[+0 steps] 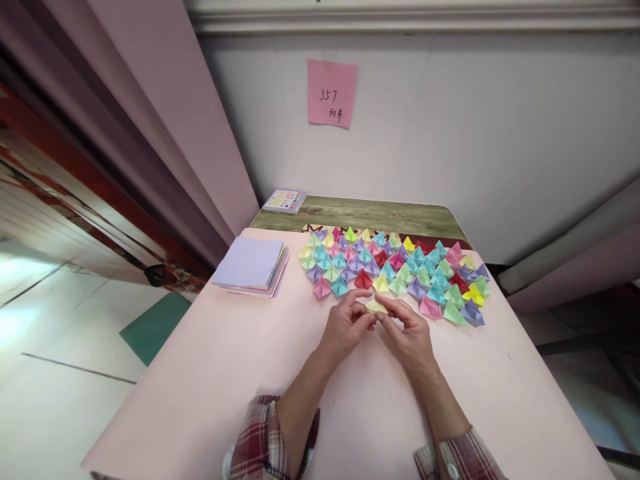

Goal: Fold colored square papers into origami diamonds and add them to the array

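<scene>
Between my two hands is a small pale yellow folded paper piece (377, 307), pinched from both sides. My left hand (349, 320) grips its left end with thumb and fingers, and my right hand (407, 330) grips its right end. Part of the paper is hidden behind the fingertips. Just beyond my hands, many small folded paper boats (357, 264) stand in close rows, in pink, blue, green, yellow, red and purple. A yellow boat (381, 283) and a red boat (363, 279) are nearest to my fingers.
A stack of square coloured paper (250, 262), lavender on top, lies at the table's left. Behind it, a paper packet (284, 201) rests on the green wood-grain strip (370, 211). A pink note (332, 93) hangs on the wall. A green sheet (156, 327) lies on the floor.
</scene>
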Tool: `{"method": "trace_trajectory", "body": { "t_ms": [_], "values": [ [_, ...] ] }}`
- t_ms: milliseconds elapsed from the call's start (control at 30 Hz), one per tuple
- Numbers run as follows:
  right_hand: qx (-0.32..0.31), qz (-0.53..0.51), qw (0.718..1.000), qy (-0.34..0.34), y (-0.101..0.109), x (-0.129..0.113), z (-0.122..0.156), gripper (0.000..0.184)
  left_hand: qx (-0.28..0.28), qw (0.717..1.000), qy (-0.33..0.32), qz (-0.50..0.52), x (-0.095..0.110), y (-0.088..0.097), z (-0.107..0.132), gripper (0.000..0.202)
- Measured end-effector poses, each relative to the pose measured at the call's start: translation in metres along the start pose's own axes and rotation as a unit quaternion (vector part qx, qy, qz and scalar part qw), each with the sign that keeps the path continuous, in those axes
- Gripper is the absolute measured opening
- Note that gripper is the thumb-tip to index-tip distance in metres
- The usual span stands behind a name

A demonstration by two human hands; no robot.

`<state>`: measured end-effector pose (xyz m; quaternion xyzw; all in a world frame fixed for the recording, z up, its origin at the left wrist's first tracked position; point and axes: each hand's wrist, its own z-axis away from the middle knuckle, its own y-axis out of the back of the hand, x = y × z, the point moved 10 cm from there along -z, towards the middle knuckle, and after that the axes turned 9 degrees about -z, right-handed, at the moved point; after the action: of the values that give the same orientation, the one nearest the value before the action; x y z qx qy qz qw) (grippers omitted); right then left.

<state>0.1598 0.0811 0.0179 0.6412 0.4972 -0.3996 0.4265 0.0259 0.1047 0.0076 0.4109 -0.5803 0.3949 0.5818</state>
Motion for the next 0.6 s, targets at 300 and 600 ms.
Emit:
{"method": "trace_trajectory", "body": {
  "t_ms": [300,600],
  "values": [
    [-0.021,-0.021,0.999,-0.031,-0.006,0.006,-0.001,0.029,0.026,0.995,-0.034,-0.085,0.013,0.004,0.002,0.027],
    [0.012,0.051,0.998,-0.035,-0.005,0.008,0.002,0.019,0.049,0.995,0.008,-0.089,-0.009,0.012,-0.002,0.017]
  ]
}}
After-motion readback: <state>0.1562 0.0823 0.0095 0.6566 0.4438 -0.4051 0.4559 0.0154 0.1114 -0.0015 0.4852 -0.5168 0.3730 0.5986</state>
